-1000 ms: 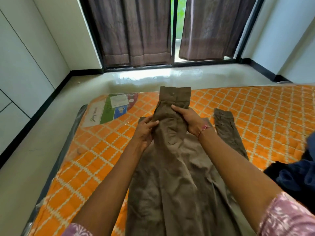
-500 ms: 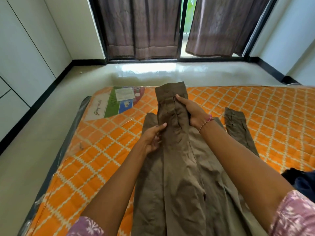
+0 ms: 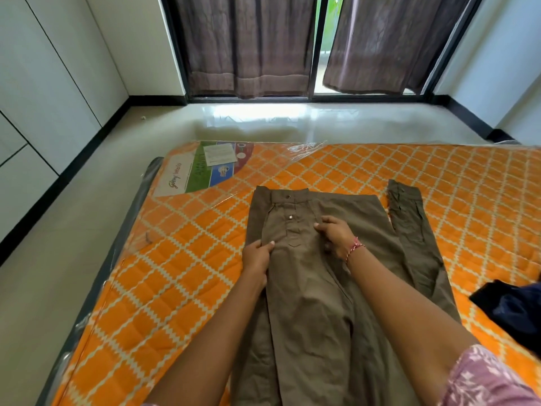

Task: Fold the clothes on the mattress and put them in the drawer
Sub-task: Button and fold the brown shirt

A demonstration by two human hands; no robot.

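Brown trousers (image 3: 310, 303) lie lengthwise on the orange quilted mattress (image 3: 181, 259), waistband and snap buttons at the far end. One leg (image 3: 409, 230) sticks out to the right. My left hand (image 3: 257, 257) grips the left edge of the upper fabric layer, thumb on top. My right hand (image 3: 336, 238) rests on the trousers just below the waistband, its fingers curled into the cloth beside the button placket.
A dark navy garment (image 3: 512, 312) is heaped at the mattress's right edge. The mattress is wrapped in plastic with a printed label (image 3: 205, 171) at its far left corner. White cupboard fronts (image 3: 44, 98) line the left wall. Bare floor (image 3: 263, 124) leads to curtained windows.
The trousers were held up off the mattress by both hands; now they lie flat, spread wider. Both hands have come down with them, and the view has tilted downward.
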